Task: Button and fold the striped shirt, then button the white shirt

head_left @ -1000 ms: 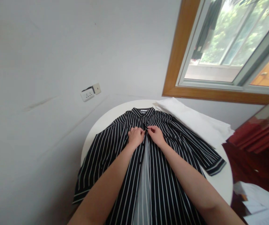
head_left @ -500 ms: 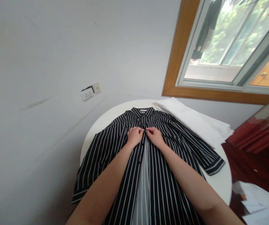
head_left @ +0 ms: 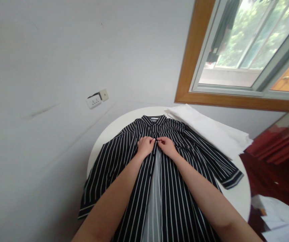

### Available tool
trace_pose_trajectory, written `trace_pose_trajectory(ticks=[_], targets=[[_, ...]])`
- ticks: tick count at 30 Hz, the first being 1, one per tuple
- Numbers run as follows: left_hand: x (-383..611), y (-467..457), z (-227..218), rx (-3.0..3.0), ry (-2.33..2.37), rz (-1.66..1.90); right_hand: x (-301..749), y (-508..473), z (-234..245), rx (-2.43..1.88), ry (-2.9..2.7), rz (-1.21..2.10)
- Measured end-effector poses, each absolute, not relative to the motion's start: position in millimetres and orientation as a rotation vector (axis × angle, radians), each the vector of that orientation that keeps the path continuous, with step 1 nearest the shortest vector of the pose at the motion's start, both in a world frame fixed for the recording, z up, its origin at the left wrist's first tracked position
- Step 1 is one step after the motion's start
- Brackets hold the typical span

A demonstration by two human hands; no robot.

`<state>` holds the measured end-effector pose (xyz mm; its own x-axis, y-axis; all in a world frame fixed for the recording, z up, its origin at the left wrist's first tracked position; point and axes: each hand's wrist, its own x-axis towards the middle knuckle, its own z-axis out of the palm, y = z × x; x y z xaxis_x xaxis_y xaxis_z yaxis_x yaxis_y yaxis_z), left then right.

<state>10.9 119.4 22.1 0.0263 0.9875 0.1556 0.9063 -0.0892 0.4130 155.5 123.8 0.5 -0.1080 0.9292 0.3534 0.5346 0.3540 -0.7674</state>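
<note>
A black shirt with white stripes [head_left: 176, 188] lies front side up, its collar at the far end and both sleeves spread outward. Below my hands its front edges part, showing the paler inside of the back. My left hand [head_left: 146, 146] pinches the left front edge at chest height. Facing it, my right hand [head_left: 166, 147] pinches the right front edge, and the fingertips of both hands nearly meet over the placket. Whatever button lies between the fingers is too small to make out.
The shirt rests on a round white table [head_left: 235, 201] against the wall. Folded white cloth [head_left: 210, 129] lies at the table's back right. A wall socket [head_left: 93, 101] is at the left, a wood-framed window [head_left: 235, 99] at the right. White papers [head_left: 280, 215] are at the lower right.
Both hands keep their pinch at the same spot on the shirt front, with only slight finger movement. The whole view has shifted a little.
</note>
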Motion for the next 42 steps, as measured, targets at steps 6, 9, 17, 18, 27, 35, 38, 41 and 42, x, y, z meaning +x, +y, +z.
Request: trace_pose_trajectory(ticks=[6, 9, 17, 18, 27, 35, 38, 41, 42], targets=[[10.9, 118.2, 21.8, 2.106, 1.968, 0.609, 156.7, 124.7, 0.7, -1.303, -1.704, 0.686], [10.8, 118.7, 20.6, 2.109, 1.965, 0.62, 156.9, 124.0, 1.4, -1.294, -1.712, 0.691], [11.6, 119.7, 18.7, 2.099, 1.986, 0.622, 158.8, 121.4, 2.0, -1.233, -1.766, 0.822], [11.7, 119.9, 18.3, 2.097, 1.99, 0.621, 158.8, 121.5, 1.5, -1.216, -1.762, 0.877], [12.2, 122.2, 17.0, 2.084, 2.008, 0.591, 152.0, 123.3, -0.5, -1.236, -1.665, 0.938], [11.9, 120.4, 17.6, 2.087, 1.991, 0.61, 147.4, 118.7, 3.3, -1.348, -1.747, 0.726], [11.5, 121.0, 16.4, 2.094, 1.992, 0.619, 146.4, 119.9, 2.1, -1.365, -1.751, 0.717], [11.8, 121.2, 16.3, 2.091, 1.994, 0.632, 146.3, 121.2, 1.1, -1.359, -1.748, 0.742], [12.1, 120.9, 16.7, 2.087, 1.994, 0.633, 146.4, 121.4, 0.9, -1.352, -1.751, 0.748]])
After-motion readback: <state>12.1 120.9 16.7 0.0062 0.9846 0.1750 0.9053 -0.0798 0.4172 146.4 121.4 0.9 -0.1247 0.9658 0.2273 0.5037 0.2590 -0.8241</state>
